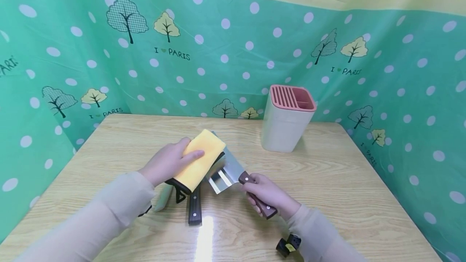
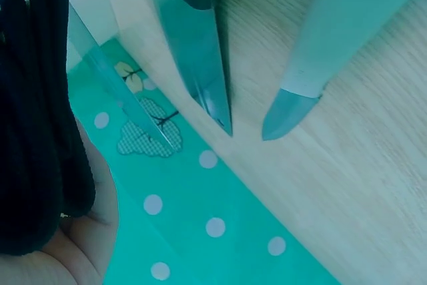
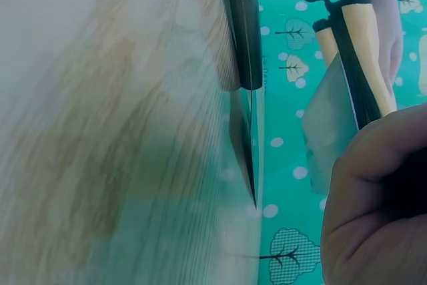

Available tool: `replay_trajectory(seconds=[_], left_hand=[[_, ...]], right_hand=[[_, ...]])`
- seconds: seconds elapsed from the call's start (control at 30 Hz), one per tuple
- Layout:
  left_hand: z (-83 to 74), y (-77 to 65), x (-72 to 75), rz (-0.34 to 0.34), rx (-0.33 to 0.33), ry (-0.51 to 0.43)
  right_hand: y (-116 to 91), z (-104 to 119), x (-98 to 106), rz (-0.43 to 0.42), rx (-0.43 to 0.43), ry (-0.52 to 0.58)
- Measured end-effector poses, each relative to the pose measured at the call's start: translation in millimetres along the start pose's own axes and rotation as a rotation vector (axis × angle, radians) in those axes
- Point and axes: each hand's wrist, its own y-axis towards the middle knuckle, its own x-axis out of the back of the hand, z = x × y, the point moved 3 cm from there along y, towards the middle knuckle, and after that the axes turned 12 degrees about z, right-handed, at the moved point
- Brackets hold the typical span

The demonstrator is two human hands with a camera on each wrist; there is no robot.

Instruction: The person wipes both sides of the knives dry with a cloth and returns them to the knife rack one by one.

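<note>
My left hand [image 1: 169, 161] holds a folded yellow cloth [image 1: 204, 155] with a black inner side and a small black loop, thumb lying across its yellow face. The cloth is folded over the far part of a cleaver's broad shiny blade [image 1: 233, 165]. My right hand [image 1: 267, 193] grips the cleaver's brown riveted handle [image 1: 268, 211], the blade tilted above the table. Below the cloth, a knife with a dark riveted handle [image 1: 195, 209] lies on the table; its pointed blade [image 2: 197, 65] shows in the left wrist view. Beside it is a small knife with a pale handle [image 2: 347, 38].
A white knife holder [image 1: 284, 130] with a pink slotted top stands at the back right of the wooden table [image 1: 349, 197]. A green dotted curtain [image 1: 225, 51] hangs round the back and sides. A small black device [image 1: 289, 245] is by the right sleeve.
</note>
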Motion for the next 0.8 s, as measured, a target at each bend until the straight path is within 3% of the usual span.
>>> replay_trajectory(seconds=[0.33, 0.8], left_hand=[[-15.8, 6.7, -6.2, 0.011, -0.042, 0.038], [-32.0, 8.9, -17.5, 0.038, -0.04, 0.085]], right_hand=[[0, 3, -5, 0.004, 0.01, -0.003], [4, 2, -5, 0.018, 0.022, 0.023]])
